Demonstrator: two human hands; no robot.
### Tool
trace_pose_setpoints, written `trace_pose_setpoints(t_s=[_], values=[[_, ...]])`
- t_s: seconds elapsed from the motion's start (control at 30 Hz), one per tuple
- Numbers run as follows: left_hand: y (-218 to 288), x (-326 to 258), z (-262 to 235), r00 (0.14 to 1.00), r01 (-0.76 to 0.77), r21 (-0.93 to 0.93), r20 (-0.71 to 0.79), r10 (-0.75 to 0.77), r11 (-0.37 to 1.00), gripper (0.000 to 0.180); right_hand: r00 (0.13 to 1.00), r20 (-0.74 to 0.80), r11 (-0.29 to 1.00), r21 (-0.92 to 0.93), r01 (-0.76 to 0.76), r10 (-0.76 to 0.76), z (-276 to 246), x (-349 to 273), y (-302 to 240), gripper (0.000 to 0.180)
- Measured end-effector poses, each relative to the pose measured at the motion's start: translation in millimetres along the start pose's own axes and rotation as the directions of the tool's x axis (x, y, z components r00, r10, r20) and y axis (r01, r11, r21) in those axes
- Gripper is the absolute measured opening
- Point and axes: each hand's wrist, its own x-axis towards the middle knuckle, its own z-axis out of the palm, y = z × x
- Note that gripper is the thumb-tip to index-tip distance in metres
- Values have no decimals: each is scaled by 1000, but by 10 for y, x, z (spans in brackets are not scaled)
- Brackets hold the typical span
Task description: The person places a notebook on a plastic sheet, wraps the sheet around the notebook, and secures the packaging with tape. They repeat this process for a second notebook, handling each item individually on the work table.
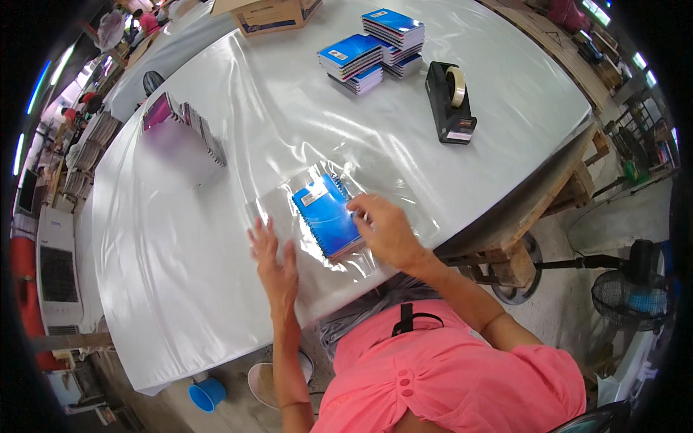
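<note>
A small stack of blue spiral notebooks [328, 214] lies on a sheet of clear plastic film [404, 206], tilted a little on the table. The wire binding runs along the left side of the top cover, which bears a white barcode label [313, 195]. My right hand [388, 229] is at the notebooks' right edge, its thumb and fingers curled together in a pinch. What lies between those fingertips is hidden. To the left of the notebooks, my left hand [274, 264] is open over the film, fingers spread and slightly blurred, holding nothing.
Stacks of blue notebooks [351, 54] stand at the far side, near a black tape dispenser [449, 105]. Purple-covered notebooks [204, 135] stand at the left, partly blurred. A cardboard box [274, 16] sits at the far edge. A fan [630, 299] is beyond the table's right side.
</note>
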Motion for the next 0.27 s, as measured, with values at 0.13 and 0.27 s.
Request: trace_pose_setpoints(t_s=[0.13, 0.27], values=[[204, 135, 347, 978, 201, -530, 156, -138, 824, 68, 903, 383, 914, -265, 308, -193, 119, -153, -183, 21], [429, 123, 564, 975, 209, -401, 159, -157, 892, 83, 662, 730, 839, -243, 486, -172, -151, -179, -245, 45]])
